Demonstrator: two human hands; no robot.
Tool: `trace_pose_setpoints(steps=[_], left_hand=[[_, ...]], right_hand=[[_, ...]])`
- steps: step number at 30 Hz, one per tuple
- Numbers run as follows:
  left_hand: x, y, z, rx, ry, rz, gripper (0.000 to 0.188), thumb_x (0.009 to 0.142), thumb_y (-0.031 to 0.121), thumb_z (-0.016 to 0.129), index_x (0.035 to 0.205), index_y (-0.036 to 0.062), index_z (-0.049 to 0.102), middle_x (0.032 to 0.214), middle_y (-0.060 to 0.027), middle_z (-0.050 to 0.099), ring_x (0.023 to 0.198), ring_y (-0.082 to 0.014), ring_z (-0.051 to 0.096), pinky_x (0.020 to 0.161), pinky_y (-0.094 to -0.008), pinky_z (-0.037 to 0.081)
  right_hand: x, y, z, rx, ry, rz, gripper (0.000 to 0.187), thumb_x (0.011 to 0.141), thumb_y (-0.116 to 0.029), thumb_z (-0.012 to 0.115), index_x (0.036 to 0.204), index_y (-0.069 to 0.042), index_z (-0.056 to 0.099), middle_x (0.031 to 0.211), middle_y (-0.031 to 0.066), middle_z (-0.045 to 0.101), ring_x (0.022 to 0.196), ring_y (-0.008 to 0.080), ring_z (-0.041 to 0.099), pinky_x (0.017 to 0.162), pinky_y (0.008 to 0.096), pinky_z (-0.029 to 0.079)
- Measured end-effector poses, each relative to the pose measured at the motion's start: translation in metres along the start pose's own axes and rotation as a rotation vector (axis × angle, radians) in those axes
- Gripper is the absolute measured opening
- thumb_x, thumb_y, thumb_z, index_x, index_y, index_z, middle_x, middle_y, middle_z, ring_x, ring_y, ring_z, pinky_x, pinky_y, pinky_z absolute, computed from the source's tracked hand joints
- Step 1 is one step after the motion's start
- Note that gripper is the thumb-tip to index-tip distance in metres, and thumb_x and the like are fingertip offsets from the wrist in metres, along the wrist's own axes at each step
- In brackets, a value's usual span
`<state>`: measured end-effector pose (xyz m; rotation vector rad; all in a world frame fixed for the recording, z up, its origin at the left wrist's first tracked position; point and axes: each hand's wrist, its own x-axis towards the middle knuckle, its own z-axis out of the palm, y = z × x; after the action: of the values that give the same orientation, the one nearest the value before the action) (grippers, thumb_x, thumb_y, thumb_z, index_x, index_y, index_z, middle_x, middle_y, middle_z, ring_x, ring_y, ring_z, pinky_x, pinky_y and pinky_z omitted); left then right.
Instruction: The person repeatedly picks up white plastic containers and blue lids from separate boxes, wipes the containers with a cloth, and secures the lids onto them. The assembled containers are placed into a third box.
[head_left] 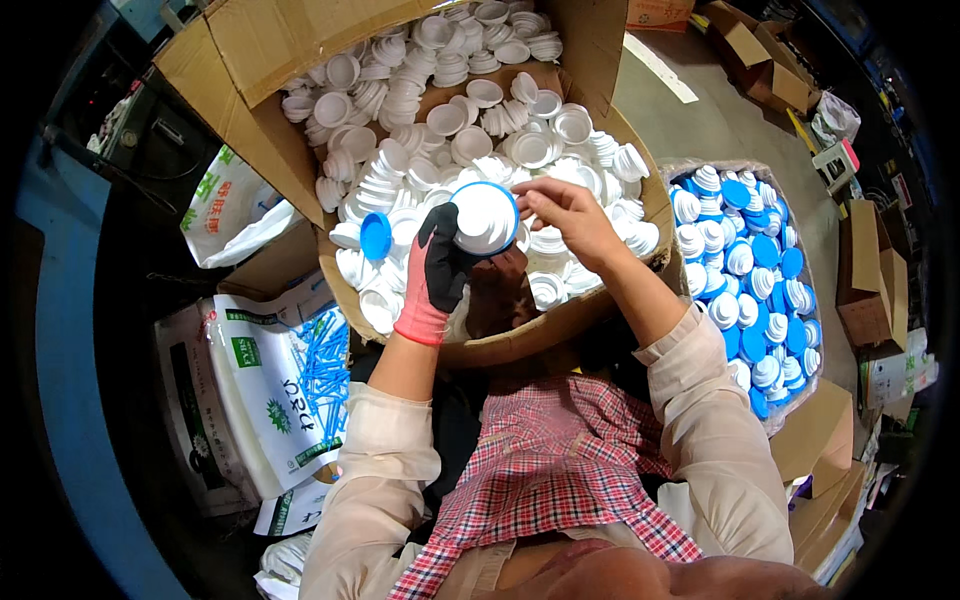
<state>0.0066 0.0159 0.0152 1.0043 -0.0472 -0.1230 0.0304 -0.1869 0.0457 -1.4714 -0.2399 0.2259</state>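
Observation:
My left hand (437, 262), in a black and pink glove, grips a round white stepped plastic piece with a blue rim (485, 220). Its stepped side faces up. My right hand (572, 218) is bare, its thumb and fingers pinched together at the right edge of that rim; anything between the fingertips is too small to make out. Both hands are over a cardboard box (520, 345) heaped with white stepped plastic cups (470, 145). A loose blue round cap (376, 236) lies on the heap, left of my gloved hand.
Right of the box, a lined container holds many white-and-blue pieces (745, 285). Thin blue plastic sticks (325, 365) lie on a printed white sack (265, 390) at the left. Blue metal framework (75, 300) stands far left. Open cardboard boxes (765, 65) line the floor at the right.

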Motion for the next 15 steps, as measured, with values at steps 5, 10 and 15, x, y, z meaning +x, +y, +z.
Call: trace_pose_setpoints(steps=[5, 10, 15], left_hand=[[0.002, -0.016, -0.015, 0.337, -0.051, 0.079, 0.039, 0.097, 0.032, 0.053, 0.119, -0.0009, 0.052, 0.107, -0.0082, 0.058, 0.096, -0.0178, 0.057, 0.082, -0.0305, 0.048], [-0.006, -0.002, 0.013, 0.640, -0.175, 0.183, 0.048, 0.099, 0.039, 0.047, 0.124, -0.0013, 0.049, 0.114, -0.0120, 0.058, 0.101, -0.0213, 0.057, 0.088, -0.0340, 0.048], [-0.005, -0.019, 0.019, 0.211, -0.306, -0.096, 0.050, 0.094, 0.020, 0.055, 0.137, 0.0010, 0.037, 0.131, -0.0167, 0.048, 0.116, -0.0328, 0.055, 0.096, -0.0420, 0.049]], right_hand=[[0.003, 0.025, -0.007, -0.119, -0.047, 0.073, 0.022, 0.092, -0.018, 0.061, 0.105, -0.001, 0.064, 0.086, 0.0024, 0.063, 0.078, 0.0084, 0.057, 0.067, 0.0243, 0.048], [-0.014, 0.016, -0.018, -0.219, -0.048, -0.069, 0.023, 0.091, -0.019, 0.062, 0.105, 0.000, 0.061, 0.089, 0.0049, 0.064, 0.078, 0.0117, 0.060, 0.067, 0.0283, 0.052], [-0.080, 0.002, -0.111, -0.220, 0.271, -0.070, 0.023, 0.093, -0.017, 0.058, 0.107, 0.002, 0.062, 0.090, 0.0059, 0.064, 0.078, 0.0121, 0.061, 0.068, 0.0271, 0.052]])
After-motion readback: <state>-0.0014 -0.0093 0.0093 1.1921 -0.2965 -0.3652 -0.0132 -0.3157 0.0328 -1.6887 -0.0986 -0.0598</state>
